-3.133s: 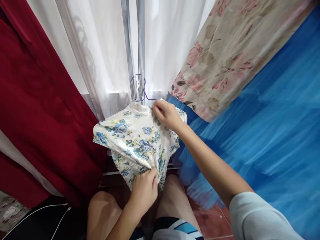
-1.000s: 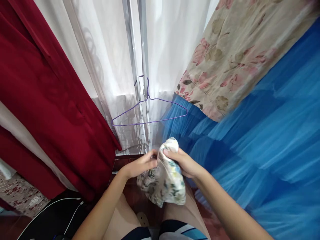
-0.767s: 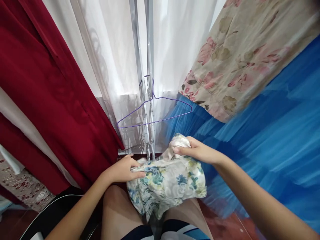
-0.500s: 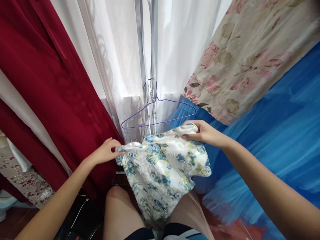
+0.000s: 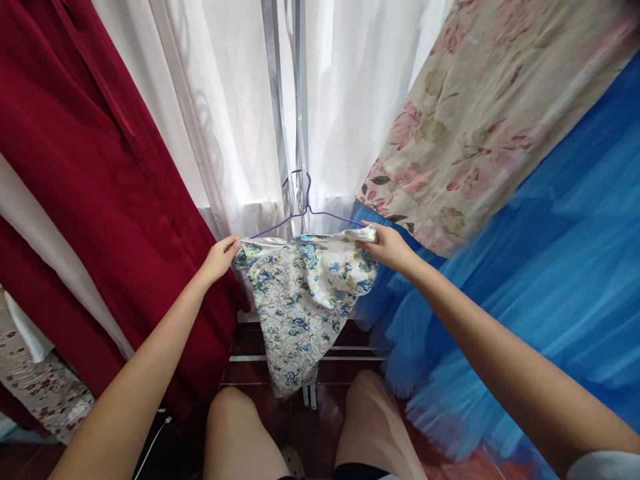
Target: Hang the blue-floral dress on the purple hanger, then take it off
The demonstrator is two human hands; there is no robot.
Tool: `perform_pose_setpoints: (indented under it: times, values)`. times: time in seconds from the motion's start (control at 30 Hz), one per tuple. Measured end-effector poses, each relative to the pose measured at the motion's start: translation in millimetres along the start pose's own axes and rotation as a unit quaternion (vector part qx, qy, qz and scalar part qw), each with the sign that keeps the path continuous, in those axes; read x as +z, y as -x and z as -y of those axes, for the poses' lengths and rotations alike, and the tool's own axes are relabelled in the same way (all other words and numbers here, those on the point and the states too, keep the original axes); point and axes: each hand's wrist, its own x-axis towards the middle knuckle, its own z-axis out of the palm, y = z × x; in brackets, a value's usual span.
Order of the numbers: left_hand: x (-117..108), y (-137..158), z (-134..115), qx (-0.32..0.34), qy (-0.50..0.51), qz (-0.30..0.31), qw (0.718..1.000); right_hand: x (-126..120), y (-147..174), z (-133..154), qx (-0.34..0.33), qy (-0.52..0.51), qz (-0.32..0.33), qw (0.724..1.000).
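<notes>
Blue tulle fills the right of the frame, dark red cloth sweeps down the left, and white drapes hang across the top centre, with beige floral cloth slanting through the upper right. Slim metal posts run down the top centre. In the middle of the frame is a white garment with blue flowers, drawn wide along its upper edge and narrowing toward its lower end above the floor. The left hand pinches its upper left corner; the right hand grips the upper right corner, thumb in front. A purple hanger hangs at the posts just above, its sloping arms passing out of sight behind the garment's edge; whether the cloth is over its bar or merely in front of it, I cannot tell. The step in hand looks to be spreading the garment between two grips, level with the hanger. The next move probably calls for both corners held evenly and the upper edge squared to the hanger's arms, without knocking its hook loose.
</notes>
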Motion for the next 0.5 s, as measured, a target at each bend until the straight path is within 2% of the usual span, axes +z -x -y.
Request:
perform_pose_setpoints:
  times: [0.07,0.13,0.2,0.27,0.37,0.43,0.5]
  values:
    - [4.8,-1.0,-0.8,-0.014,0.043,-0.008,0.999,-15.7,-0.8,4.2,-0.013,0.035,0.084,0.996]
    - [4.3,-1.9,-4.3,-0.028,0.092,-0.012,0.995,-35.3,-1.9,10.2,-0.02,0.045,0.192,0.98]
    - [-0.5,-3.1,-10.8,-0.038,0.134,-0.015,0.99,-54.0,-3.1,15.9,-0.007,0.022,0.283,0.959]
    - [-7.3,-3.4,-19.4,-0.036,0.166,-0.018,0.985,-66.8,-3.2,19.7,0.022,-0.032,0.336,0.941]
    - [-12.7,3.2,-34.6,-0.008,0.138,0.005,0.99,-69.5,1.7,20.2,0.067,-0.134,0.333,0.931]
    - [-8.9,14.1,-45.2,0.048,0.046,0.004,0.998,-63.3,7.4,18.2,0.083,-0.176,0.286,0.938]
    - [1.1,28.0,-54.8,0.13,-0.075,-0.034,0.988,-55.6,13.1,16.4,0.082,-0.184,0.238,0.95]
